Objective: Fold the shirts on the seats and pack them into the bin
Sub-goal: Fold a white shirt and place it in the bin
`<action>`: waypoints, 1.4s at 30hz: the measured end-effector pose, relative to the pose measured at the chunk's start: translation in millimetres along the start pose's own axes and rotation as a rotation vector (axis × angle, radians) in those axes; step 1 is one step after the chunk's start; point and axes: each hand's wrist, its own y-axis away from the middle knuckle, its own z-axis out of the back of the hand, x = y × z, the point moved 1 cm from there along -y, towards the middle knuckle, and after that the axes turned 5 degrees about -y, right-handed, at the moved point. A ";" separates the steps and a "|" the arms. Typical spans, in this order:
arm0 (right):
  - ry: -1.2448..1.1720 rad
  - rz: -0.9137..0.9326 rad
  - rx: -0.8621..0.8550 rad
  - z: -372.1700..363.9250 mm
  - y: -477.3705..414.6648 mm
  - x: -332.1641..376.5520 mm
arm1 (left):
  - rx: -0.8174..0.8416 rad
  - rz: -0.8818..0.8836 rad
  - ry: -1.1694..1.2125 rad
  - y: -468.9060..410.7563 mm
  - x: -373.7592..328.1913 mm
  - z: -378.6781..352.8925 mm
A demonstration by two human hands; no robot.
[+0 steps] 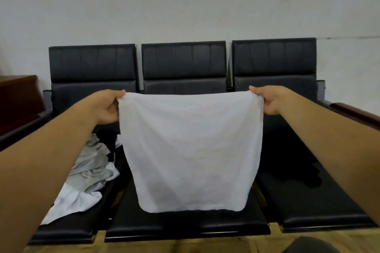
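A white shirt (190,150) hangs in the air over the middle black seat (185,226), folded into a rough rectangle. My left hand (108,107) pinches its top left corner and my right hand (269,98) pinches its top right corner, stretching the top edge flat. Its lower edge hangs just above the seat cushion. A heap of grey and white shirts (86,174) lies crumpled on the left seat. A dark garment (306,172) lies on the right seat, hard to make out against the black cushion. No bin is in view.
Three black padded seats stand in a row against a pale wall (185,2). A brown wooden armrest (357,112) runs at the right, and dark wooden furniture (18,96) stands at the left. A wooden floor (205,244) shows below the seats' front edges.
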 end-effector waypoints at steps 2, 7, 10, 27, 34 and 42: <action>0.001 -0.038 0.004 -2.5 -13.3 -9.6 | 0.011 0.000 0.006 -16.3 11.2 1.7; 0.066 0.019 -0.065 -17.7 -64.9 -33.6 | -0.114 0.029 -0.007 -67.8 27.0 -1.7; 0.091 0.045 -0.118 -34.9 -105.1 -43.6 | -0.113 -0.007 0.007 -104.3 29.4 -8.0; -0.245 0.144 -0.058 -42.8 -115.0 -33.9 | -0.156 -0.302 -0.155 -114.7 21.2 21.5; -0.154 -0.233 -0.143 6.8 -72.4 -212.0 | -0.029 0.126 -0.321 -36.9 200.6 25.2; 0.159 -0.301 -0.011 21.8 -41.8 -279.7 | 0.012 0.345 -0.450 -6.9 261.0 42.5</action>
